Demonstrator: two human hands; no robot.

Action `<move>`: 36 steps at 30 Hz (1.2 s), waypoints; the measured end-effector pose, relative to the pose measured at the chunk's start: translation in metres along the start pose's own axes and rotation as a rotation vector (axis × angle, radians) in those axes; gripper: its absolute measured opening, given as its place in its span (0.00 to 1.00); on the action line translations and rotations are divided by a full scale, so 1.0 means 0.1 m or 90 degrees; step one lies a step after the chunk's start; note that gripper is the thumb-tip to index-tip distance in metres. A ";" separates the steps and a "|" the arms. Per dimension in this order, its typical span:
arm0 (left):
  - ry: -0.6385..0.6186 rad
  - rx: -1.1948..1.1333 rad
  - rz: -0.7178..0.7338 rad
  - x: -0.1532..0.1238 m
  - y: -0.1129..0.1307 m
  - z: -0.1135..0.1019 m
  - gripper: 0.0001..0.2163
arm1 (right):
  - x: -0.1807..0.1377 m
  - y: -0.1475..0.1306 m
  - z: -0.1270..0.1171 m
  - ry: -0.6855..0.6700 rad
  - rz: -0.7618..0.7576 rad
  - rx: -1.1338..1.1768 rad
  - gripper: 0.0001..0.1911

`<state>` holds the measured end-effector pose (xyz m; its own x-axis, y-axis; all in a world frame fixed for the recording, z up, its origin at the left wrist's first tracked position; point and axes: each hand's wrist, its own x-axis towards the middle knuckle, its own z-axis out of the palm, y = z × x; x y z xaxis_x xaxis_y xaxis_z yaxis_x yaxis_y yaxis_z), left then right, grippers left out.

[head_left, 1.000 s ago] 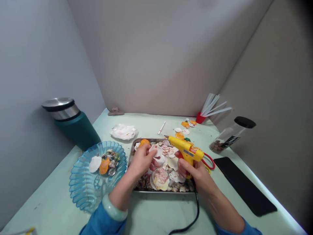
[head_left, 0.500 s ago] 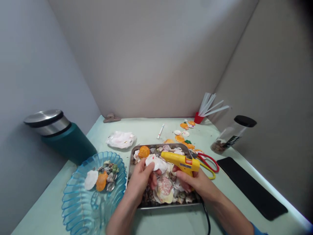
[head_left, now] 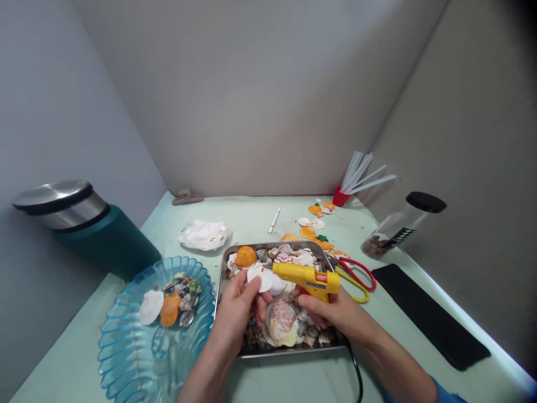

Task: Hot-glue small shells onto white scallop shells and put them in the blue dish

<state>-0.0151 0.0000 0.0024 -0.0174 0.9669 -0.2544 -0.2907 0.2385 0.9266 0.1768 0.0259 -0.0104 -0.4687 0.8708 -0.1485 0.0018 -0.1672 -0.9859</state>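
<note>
My left hand (head_left: pixel 238 310) pinches a white shell (head_left: pixel 260 276) just above a metal tray (head_left: pixel 231 256) heaped with several seashells. My right hand (head_left: pixel 331 312) grips a yellow glue gun (head_left: pixel 308 278), fingers wrapped around its handle. The gun's nozzle points left and touches or nearly touches the white shell. A black cord (head_left: pixel 356 376) runs from the gun toward the table's near edge. A large pink-speckled shell (head_left: pixel 282 323) lies in the tray between my hands.
A blue glass bowl (head_left: pixel 126 347) with a few shells stands at the left, a teal flask (head_left: pixel 88 232) behind it. Red-and-yellow scissors (head_left: pixel 356 275), a black phone (head_left: pixel 428 316), a clear jar (head_left: pixel 398 226), a red cup of glue sticks (head_left: pixel 354 182), crumpled tissue (head_left: pixel 204 234) and orange shells (head_left: pixel 312 229) lie around the tray.
The glue gun swung down from pointing up-left to level, its nozzle now at the white shell. My left hand lifted that shell from the tray heap. The camera view shifted slightly.
</note>
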 end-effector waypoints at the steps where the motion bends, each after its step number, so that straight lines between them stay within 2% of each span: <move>1: -0.005 -0.002 0.002 0.00 0.00 0.00 0.13 | 0.00 0.00 0.00 0.001 0.000 0.001 0.13; 9: 0.018 0.049 0.019 0.02 -0.04 0.00 0.13 | 0.01 0.02 0.01 0.001 0.002 -0.010 0.16; 23: 0.078 0.255 0.071 0.04 -0.14 -0.03 0.10 | 0.01 0.03 0.01 0.010 0.001 -0.060 0.16; 31: 0.077 0.223 0.071 0.02 -0.14 -0.02 0.11 | -0.01 0.02 0.02 0.023 0.005 -0.060 0.16; 36: 0.050 0.232 0.065 0.03 -0.18 -0.02 0.11 | 0.00 0.02 0.04 0.019 -0.003 -0.069 0.15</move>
<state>-0.0114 -0.0017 -0.0155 -0.1054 0.9811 -0.1623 0.0753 0.1706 0.9825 0.1736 0.0235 -0.0120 -0.4422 0.8853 -0.1439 0.0953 -0.1131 -0.9890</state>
